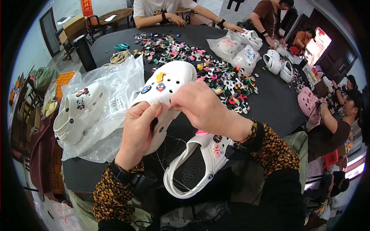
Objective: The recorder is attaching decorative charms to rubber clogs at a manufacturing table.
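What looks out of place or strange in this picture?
A thin pale string or wire hangs in loose loops below the left hand and seems to trail over the nearest shoe; it looks stray there.

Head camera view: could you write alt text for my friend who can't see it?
A person's left hand grips a white clog with colourful charms; the right hand pinches close beside it. A second clog lies on clear plastic at left, a third below the hands; loose charms spread across the black table, with other people beyond.

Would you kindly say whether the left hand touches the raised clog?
Touching: the head view shows the left hand gripping the raised clog, thumb over it.
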`<action>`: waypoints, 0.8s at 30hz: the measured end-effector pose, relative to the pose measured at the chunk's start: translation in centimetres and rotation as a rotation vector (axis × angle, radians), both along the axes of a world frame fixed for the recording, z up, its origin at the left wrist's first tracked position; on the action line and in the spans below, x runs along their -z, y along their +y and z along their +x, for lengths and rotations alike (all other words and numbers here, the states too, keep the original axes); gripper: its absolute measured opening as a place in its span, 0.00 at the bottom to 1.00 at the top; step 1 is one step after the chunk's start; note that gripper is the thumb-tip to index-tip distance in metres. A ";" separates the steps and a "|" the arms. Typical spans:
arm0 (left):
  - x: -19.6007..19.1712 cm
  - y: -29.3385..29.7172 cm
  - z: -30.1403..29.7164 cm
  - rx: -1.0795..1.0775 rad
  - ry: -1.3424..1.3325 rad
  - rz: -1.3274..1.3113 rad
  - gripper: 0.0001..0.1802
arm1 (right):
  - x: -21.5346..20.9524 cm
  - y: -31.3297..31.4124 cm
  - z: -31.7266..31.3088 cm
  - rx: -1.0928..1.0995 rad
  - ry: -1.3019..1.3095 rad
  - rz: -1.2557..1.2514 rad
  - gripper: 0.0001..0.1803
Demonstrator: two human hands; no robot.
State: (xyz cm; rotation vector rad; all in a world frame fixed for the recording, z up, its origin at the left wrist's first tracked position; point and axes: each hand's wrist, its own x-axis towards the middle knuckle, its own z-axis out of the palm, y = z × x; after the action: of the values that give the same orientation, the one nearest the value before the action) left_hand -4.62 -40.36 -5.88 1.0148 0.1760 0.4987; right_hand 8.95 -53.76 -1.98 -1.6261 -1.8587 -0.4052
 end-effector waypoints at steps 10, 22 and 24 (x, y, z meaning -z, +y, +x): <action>0.7 0.3 0.2 -0.030 0.030 0.017 0.12 | -1.5 -0.4 0.5 0.042 -0.158 0.032 0.08; 0.6 0.1 0.4 -0.048 0.014 0.032 0.12 | -0.4 1.0 -0.6 -0.030 0.228 0.081 0.09; 0.4 0.1 0.2 -0.055 0.018 0.020 0.12 | -0.5 1.0 -0.8 -0.001 0.369 0.042 0.09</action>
State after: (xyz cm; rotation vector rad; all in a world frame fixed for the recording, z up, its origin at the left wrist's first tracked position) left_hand -4.40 -40.29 -6.31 1.0367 0.2156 0.5419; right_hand 8.14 -52.80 -1.47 -1.5505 -1.5631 -0.1299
